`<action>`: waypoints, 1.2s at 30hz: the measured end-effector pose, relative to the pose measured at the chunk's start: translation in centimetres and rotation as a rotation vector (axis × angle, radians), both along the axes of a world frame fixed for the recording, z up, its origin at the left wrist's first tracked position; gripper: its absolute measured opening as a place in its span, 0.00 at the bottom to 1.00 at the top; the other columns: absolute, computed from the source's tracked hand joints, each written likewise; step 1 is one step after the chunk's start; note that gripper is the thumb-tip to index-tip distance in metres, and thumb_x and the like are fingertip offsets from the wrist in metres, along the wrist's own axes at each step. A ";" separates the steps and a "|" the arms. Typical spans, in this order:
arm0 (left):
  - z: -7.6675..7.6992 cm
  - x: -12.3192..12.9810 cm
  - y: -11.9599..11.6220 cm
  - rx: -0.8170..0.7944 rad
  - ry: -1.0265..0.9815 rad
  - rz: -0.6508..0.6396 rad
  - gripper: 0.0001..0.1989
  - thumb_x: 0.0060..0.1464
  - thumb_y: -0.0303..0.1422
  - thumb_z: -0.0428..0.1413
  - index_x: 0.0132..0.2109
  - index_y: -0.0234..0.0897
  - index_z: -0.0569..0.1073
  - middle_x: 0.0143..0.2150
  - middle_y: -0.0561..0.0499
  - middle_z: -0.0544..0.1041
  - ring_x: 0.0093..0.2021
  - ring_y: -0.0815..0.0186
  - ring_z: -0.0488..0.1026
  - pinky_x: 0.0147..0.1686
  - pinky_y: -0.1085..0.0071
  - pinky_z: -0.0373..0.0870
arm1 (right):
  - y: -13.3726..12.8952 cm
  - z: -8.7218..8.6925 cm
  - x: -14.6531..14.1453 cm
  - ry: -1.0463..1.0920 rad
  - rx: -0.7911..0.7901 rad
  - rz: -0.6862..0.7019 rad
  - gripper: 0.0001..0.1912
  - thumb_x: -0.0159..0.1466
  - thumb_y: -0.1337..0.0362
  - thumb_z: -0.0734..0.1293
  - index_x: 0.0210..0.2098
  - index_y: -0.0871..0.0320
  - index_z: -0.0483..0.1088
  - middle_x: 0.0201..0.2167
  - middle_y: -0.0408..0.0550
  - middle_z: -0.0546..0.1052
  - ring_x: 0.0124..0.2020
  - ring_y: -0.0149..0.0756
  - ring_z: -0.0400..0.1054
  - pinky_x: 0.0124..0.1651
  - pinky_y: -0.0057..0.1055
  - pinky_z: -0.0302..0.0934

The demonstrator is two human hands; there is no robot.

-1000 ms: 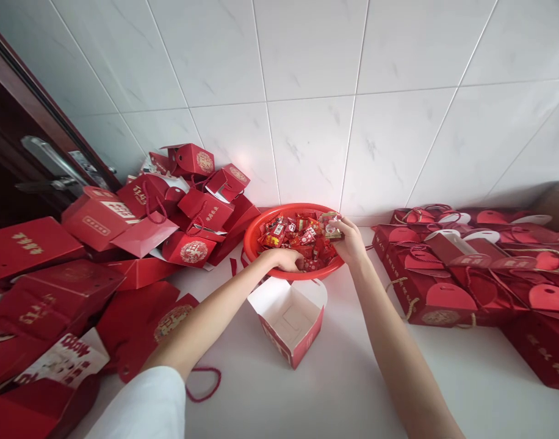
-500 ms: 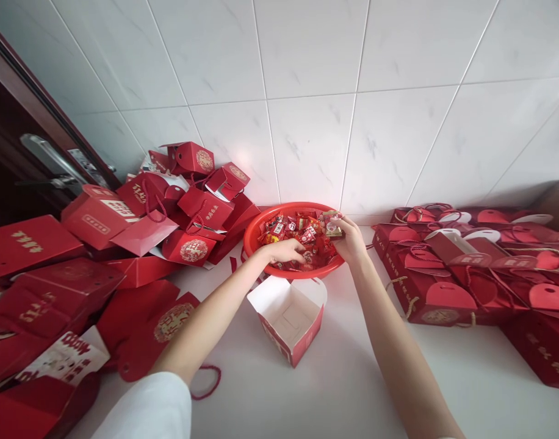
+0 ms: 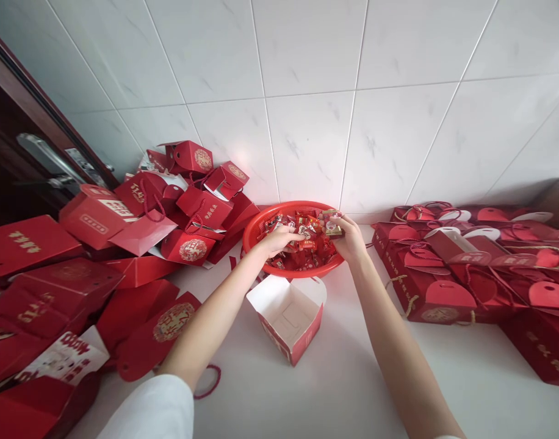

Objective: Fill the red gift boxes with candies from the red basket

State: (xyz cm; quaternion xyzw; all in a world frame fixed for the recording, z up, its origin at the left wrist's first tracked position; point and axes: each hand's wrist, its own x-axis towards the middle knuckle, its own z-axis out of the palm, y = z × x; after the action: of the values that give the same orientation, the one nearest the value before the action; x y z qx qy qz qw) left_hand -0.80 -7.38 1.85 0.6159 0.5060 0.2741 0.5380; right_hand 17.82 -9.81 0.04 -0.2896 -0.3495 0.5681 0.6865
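Note:
A red plastic basket (image 3: 251,227) full of wrapped candies stands against the wall. My left hand (image 3: 279,239) is over its left side, fingers pinched at a red wrapped candy (image 3: 306,233). At the basket's right rim, my right hand (image 3: 349,239) is closed around a wrapped candy (image 3: 332,224) with a gold-green and pink wrapper; whether more candies are in the palm is hidden. In front of the basket, between my forearms, an open red gift box (image 3: 292,340) with a white inside stands upright, nothing in it.
A heap of red gift boxes (image 3: 206,210) fills the left side, some folded, some open. Rows of red boxes with cord handles (image 3: 444,299) stand at the right. A loose red cord (image 3: 210,383) lies on the white table (image 3: 353,390). A tiled wall (image 3: 307,146) rises behind.
My left hand has lifted slightly from among the candies and shifted back and up, with a red wrapped candy at its fingertips. My right hand has stayed nearly still, holding its candy.

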 end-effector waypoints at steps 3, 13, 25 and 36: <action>0.0 0.0 -0.1 -0.031 -0.070 0.061 0.20 0.38 0.39 0.72 0.28 0.36 0.68 0.32 0.53 0.73 0.39 0.64 0.75 0.36 0.69 0.74 | 0.1 -0.1 0.0 -0.002 0.000 -0.008 0.07 0.49 0.65 0.73 0.29 0.53 0.75 0.31 0.42 0.81 0.34 0.38 0.74 0.38 0.35 0.70; -0.3 -0.3 0.4 -0.006 -0.166 0.084 0.18 0.44 0.38 0.70 0.42 0.35 0.77 0.39 0.48 0.79 0.42 0.62 0.77 0.37 0.70 0.74 | 0.0 0.0 0.1 0.009 -0.005 0.035 0.07 0.48 0.65 0.74 0.27 0.54 0.73 0.30 0.43 0.81 0.34 0.38 0.75 0.40 0.35 0.70; -0.5 -0.5 0.5 0.140 -0.063 0.097 0.15 0.54 0.30 0.58 0.49 0.37 0.80 0.49 0.45 0.81 0.52 0.58 0.75 0.52 0.64 0.71 | -0.2 0.1 0.0 -0.017 0.010 0.058 0.08 0.48 0.64 0.74 0.30 0.53 0.76 0.32 0.43 0.81 0.35 0.38 0.74 0.41 0.33 0.69; -1.2 -0.3 1.0 0.339 -0.082 0.142 0.08 0.51 0.33 0.61 0.38 0.39 0.83 0.48 0.48 0.83 0.53 0.56 0.76 0.58 0.61 0.67 | -0.2 0.1 0.3 -0.060 0.015 0.135 0.11 0.50 0.61 0.76 0.33 0.54 0.78 0.36 0.45 0.82 0.45 0.44 0.75 0.49 0.37 0.69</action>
State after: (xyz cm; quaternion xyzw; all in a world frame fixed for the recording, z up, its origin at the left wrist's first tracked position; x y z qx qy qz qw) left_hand -1.08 -6.41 0.68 0.6486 0.4725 0.4177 0.4262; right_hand 18.09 -10.02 0.14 -0.2773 -0.3928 0.6015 0.6379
